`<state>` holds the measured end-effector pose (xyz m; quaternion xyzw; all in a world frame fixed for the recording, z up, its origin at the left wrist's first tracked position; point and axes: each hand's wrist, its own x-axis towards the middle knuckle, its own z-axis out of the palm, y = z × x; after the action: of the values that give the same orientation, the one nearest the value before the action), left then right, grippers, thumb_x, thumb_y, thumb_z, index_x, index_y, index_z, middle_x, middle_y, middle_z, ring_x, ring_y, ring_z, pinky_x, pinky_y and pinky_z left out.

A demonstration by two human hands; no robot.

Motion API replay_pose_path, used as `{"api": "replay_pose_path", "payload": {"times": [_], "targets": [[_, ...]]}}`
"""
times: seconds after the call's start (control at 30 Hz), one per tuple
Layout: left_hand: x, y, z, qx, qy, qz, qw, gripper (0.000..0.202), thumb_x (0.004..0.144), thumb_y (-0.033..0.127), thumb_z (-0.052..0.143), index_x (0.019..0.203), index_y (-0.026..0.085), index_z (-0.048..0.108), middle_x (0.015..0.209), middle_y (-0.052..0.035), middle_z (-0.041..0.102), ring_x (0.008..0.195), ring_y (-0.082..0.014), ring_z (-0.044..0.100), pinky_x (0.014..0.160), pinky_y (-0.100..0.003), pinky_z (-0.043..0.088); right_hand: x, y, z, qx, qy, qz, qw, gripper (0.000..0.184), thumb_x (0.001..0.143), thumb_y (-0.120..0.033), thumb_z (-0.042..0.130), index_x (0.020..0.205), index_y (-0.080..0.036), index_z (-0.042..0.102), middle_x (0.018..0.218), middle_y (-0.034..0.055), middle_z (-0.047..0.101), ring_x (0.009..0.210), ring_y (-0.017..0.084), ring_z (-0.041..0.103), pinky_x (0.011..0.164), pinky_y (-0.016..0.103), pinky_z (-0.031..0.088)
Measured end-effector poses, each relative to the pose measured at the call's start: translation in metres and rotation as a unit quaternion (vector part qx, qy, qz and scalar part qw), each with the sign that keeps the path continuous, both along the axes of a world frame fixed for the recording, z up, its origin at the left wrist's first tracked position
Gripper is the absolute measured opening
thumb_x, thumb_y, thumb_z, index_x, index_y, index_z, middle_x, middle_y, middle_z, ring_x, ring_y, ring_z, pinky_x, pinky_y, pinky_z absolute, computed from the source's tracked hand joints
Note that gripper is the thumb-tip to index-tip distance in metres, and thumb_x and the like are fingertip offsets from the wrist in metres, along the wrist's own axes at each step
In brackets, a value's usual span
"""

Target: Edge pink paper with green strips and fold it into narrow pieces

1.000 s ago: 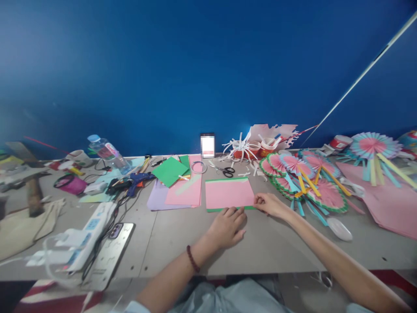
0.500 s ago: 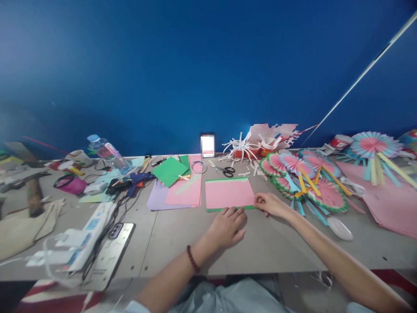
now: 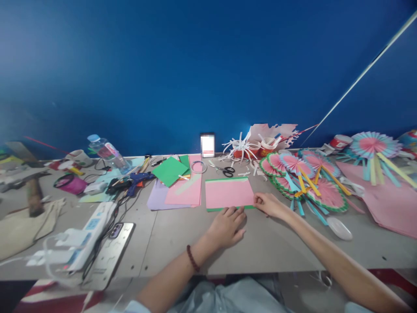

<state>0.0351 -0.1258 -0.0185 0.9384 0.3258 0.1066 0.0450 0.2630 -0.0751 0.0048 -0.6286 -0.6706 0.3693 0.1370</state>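
A pink sheet of paper (image 3: pixel 228 193) with green strips along its long edges lies flat on the table in front of me. My left hand (image 3: pixel 228 227) rests palm down, its fingers stretched out and the fingertips on the sheet's near green edge. At the near right corner, my right hand (image 3: pixel 267 204) has its thumb and fingertips pinched together on the end of the green strip (image 3: pixel 249 207). Beyond the sheet lie black-handled scissors (image 3: pixel 228 171) with their blades pointing left.
Folded paper fans (image 3: pixel 327 191) are heaped to the right, beside a white computer mouse (image 3: pixel 339 228). Coloured sheets (image 3: pixel 182 195) lie left of centre. Further left are a glue gun (image 3: pixel 133 182), a power strip (image 3: pixel 93 230), a phone (image 3: pixel 112 256) and a bottle (image 3: pixel 109 153).
Almost nothing differs. My right hand's fingers have shifted very slightly at the sheet's corner; my left hand and the sheet stay in place.
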Motion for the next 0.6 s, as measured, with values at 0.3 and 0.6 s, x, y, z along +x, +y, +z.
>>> {"api": "replay_pose_path", "payload": {"times": [0.3,0.6], "targets": [[0.000,0.000,-0.001,-0.014,-0.017,0.000,1.000,0.049,0.088,0.043,0.046,0.131,0.019,0.044,0.141,-0.0074,0.045,0.117,-0.0245,0.045,0.098,-0.039,0.036,0.014,0.002,-0.028,0.080,-0.083,0.009,0.993,0.014,0.073,-0.034,0.060,0.071,-0.020,0.058,0.058,-0.0009,0.064,0.055,0.014,0.057,0.055,0.024,0.035],[-0.001,-0.001,0.003,-0.018,-0.017,-0.002,1.000,0.049,0.089,0.042,0.045,0.131,0.019,0.044,0.142,-0.0078,0.045,0.117,-0.0243,0.045,0.098,-0.039,0.037,0.015,-0.002,-0.016,0.081,-0.060,-0.007,0.995,0.009,0.070,-0.029,0.058,0.069,-0.021,0.058,0.056,-0.0011,0.062,0.054,0.015,0.056,0.056,0.024,0.038]]}}
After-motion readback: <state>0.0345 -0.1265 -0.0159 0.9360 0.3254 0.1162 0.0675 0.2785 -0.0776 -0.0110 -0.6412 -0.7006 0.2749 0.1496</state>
